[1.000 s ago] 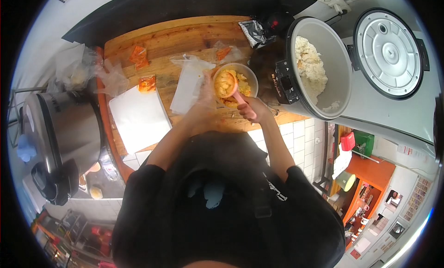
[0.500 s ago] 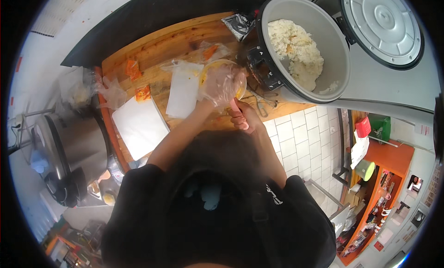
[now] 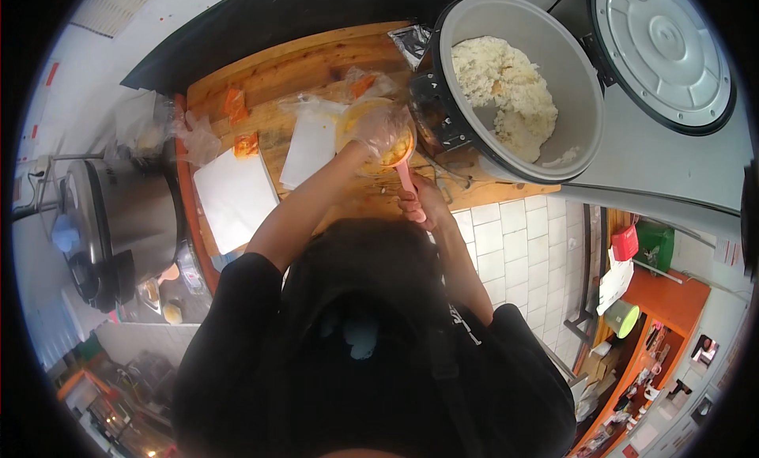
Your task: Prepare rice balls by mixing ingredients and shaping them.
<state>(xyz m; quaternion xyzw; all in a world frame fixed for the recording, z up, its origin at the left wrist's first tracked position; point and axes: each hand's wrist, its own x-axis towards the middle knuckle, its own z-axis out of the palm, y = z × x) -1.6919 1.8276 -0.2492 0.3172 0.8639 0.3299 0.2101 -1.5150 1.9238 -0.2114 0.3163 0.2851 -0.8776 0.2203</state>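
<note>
My left hand (image 3: 379, 132), in a clear plastic glove, is over a round tub (image 3: 352, 118) on the wooden table. Its fingers are blurred by the glove, so I cannot make out whether they grip anything. My right hand (image 3: 421, 199) is closed around the pink handle of a scoop-like utensil (image 3: 405, 173). The utensil's round head lies beside my gloved fingers, at the tub's right side. Yellow-orange food (image 3: 397, 148) shows in that head, next to the glove. White paper sheets (image 3: 310, 148) lie just left of the tub.
A large cooker pot (image 3: 581, 102) holding white rice (image 3: 514, 94) stands at right, its lid (image 3: 662, 51) raised. More paper (image 3: 233, 197) and orange packets (image 3: 246, 146) lie on the table (image 3: 277, 59). Tongs-like metal tools (image 3: 451, 177) sit below the pot; another cooker (image 3: 134, 217) stands left.
My left hand has shifted left and off the utensil's head, uncovering yellow-orange food there. My right hand keeps its hold on the pink handle. The whole view has turned slightly.
</note>
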